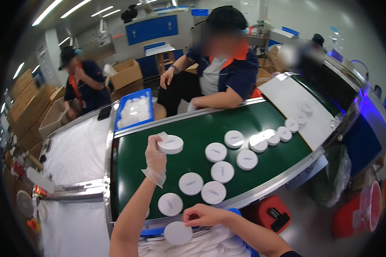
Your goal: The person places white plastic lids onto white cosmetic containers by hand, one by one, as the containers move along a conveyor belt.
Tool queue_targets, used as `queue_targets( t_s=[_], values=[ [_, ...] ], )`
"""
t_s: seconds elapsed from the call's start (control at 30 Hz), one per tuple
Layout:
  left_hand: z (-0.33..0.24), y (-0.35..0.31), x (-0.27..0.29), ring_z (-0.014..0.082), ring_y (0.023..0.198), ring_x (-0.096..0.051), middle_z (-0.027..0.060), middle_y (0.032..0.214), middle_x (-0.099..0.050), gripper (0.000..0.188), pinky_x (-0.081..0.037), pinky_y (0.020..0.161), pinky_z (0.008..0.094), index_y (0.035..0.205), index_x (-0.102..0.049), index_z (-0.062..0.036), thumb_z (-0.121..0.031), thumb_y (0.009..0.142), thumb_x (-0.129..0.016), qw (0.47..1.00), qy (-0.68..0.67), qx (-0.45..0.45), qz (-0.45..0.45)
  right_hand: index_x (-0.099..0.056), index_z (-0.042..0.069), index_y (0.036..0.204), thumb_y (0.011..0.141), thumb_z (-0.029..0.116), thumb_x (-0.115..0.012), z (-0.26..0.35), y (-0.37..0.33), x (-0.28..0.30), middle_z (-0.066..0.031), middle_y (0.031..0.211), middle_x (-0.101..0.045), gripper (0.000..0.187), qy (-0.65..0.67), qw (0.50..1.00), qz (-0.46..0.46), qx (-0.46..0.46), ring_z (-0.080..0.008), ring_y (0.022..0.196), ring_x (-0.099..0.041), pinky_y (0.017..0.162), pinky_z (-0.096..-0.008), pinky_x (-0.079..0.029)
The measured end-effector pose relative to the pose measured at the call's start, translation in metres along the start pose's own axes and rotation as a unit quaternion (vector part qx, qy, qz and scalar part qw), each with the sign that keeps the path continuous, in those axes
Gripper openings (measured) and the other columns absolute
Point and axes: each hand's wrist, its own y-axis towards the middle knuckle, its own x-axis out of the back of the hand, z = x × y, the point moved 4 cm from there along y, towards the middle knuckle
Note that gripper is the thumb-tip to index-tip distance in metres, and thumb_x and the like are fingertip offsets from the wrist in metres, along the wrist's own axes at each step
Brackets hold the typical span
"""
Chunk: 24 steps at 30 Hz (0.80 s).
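Observation:
My left hand point(155, 157), in a clear plastic glove, grips a round white lidded container point(171, 144) by its side, above the green conveyor belt point(135, 167). Small print shows on the container's top. At the near edge of the belt, the bare fingers of my right hand point(205, 215) pinch a thin white disc point(178, 233) by its rim. Under it lies a heap of similar white discs point(210, 247) in a blue bin point(150, 232), partly hidden by my forearms. More round white containers point(191, 183) stand spread over the belt, the nearest close to both hands.
Across the belt sits a person point(218, 68), one forearm near its far rail. A blue tray point(134, 112) of white pieces stands at the far left. White-covered surfaces point(77, 150) adjoin on the left. A red stool point(270, 214) and red bucket point(360, 210) stand at right.

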Motion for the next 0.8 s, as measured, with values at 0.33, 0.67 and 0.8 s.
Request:
queue_targets(
  t_s=[0.33, 0.67, 0.8],
  values=[
    [-0.058, -0.094, 0.178, 0.0202, 0.11, -0.046, 0.0197, 0.124, -0.044, 0.043, -0.036, 0.096, 0.0288, 0.101, -0.04, -0.0055, 0.022, 0.069, -0.051, 0.983, -0.157, 0.073, -0.052, -0.058, 0.001, 0.083, 0.08, 0.009, -0.061, 0.001, 0.0, 0.002, 0.0006, 0.079, -0.057, 0.008, -0.01, 0.997, -0.01, -0.08, -0.0056, 0.076, -0.049, 0.068, -0.02, -0.041],
    [-0.109, -0.183, 0.329, 0.0328, 0.108, -0.052, 0.0253, 0.116, -0.05, 0.042, -0.043, 0.089, 0.0358, 0.101, -0.039, -0.0081, -0.003, 0.072, -0.069, 0.969, 0.14, -0.059, -0.196, -0.056, 0.0, 0.075, 0.072, -0.003, -0.061, 0.005, 0.006, -0.014, -0.0021, 0.084, -0.057, 0.008, 0.071, 0.988, -0.068, -0.115, -0.0079, 0.078, -0.052, 0.071, -0.0193, -0.041],
    [-0.135, -0.211, 0.362, 0.034, 0.108, -0.052, 0.0257, 0.115, -0.051, 0.046, -0.043, 0.088, 0.0372, 0.101, -0.037, -0.0073, -0.001, 0.069, -0.071, 0.944, 0.202, -0.062, -0.254, -0.056, 0.0, 0.074, 0.07, -0.007, -0.059, 0.001, 0.001, -0.01, -0.0026, 0.081, -0.057, 0.008, 0.069, 0.989, -0.079, -0.109, -0.0091, 0.074, -0.053, 0.067, -0.0193, -0.04]
  ],
)
